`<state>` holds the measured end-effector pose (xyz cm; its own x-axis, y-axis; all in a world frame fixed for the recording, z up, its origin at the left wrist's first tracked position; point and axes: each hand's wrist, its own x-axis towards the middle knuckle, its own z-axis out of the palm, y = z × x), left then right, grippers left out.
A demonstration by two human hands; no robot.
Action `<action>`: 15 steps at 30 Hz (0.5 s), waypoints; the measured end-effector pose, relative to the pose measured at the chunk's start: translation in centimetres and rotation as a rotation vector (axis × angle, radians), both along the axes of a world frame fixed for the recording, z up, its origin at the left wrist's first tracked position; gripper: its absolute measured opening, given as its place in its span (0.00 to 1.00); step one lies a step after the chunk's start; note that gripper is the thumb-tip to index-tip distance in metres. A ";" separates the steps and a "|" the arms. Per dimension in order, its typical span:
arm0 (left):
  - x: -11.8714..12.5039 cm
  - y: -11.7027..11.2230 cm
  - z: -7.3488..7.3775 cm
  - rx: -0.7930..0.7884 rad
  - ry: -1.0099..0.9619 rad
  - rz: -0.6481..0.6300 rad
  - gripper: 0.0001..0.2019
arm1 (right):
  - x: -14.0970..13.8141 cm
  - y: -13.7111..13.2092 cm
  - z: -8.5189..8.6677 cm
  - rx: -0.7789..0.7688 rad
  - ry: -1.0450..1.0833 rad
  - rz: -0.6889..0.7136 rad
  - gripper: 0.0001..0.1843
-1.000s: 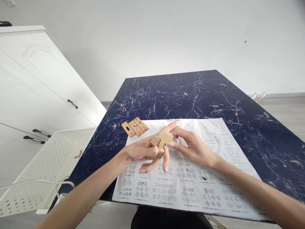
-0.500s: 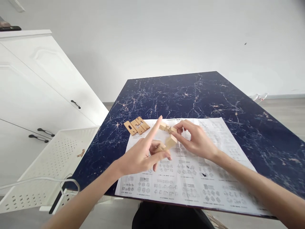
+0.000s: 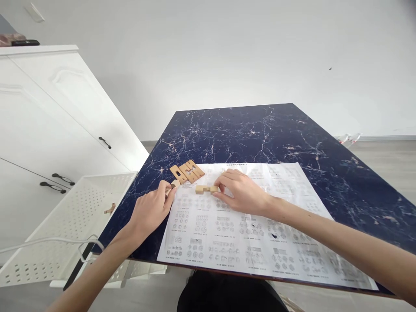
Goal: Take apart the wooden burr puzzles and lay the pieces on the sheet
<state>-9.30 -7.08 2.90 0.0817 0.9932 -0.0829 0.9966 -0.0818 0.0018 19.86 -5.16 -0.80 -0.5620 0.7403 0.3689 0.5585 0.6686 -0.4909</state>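
My left hand (image 3: 155, 203) is closed on a light wooden block (image 3: 176, 183) at the left edge of the printed sheet; most of the block is hidden by the fingers. In my right hand (image 3: 238, 190), thumb and fingers pinch the right end of a notched wooden puzzle piece (image 3: 204, 189), held level over the upper left of the sheet. Just beyond the left hand lie flat wooden pieces (image 3: 187, 171) side by side, with cut-out slots and printed numbers. The instruction sheet (image 3: 227, 268) is creased and covered with small diagrams.
A dark blue marbled table (image 3: 234, 134) carries the sheet. To the left, a white perforated basket (image 3: 74, 208) holds a small wooden piece (image 3: 110, 208), with a white cable (image 3: 48, 241) across it. White cabinets (image 3: 58, 117) stand behind.
Both hands have moved left and apart. The left hand carries its block to the sheet's left edge, its index finger no longer stretched out. The right hand keeps the notched piece, now turned level.
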 end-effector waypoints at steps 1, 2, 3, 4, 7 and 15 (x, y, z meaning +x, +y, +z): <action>0.2 -0.1 -0.2 0.010 0.019 0.010 0.18 | -0.5 0.2 -0.1 -0.003 -0.018 0.007 0.07; 0.4 -0.1 -0.4 0.019 0.033 0.018 0.19 | -1.0 0.4 -0.1 -0.002 -0.035 0.003 0.07; 0.6 -0.2 -0.5 0.024 0.042 0.026 0.19 | -1.5 0.5 -0.1 -0.008 -0.061 0.004 0.07; 0.8 -0.2 -0.6 0.025 0.043 0.033 0.20 | -1.9 0.6 0.0 -0.012 -0.083 -0.003 0.08; 1.2 -0.3 -0.6 0.014 0.027 0.059 0.21 | -3.0 0.6 0.2 -0.004 -0.160 0.001 0.08; 0.5 -1.0 -0.9 0.048 -0.091 0.061 0.26 | -2.4 0.4 0.2 0.030 -0.192 0.046 0.10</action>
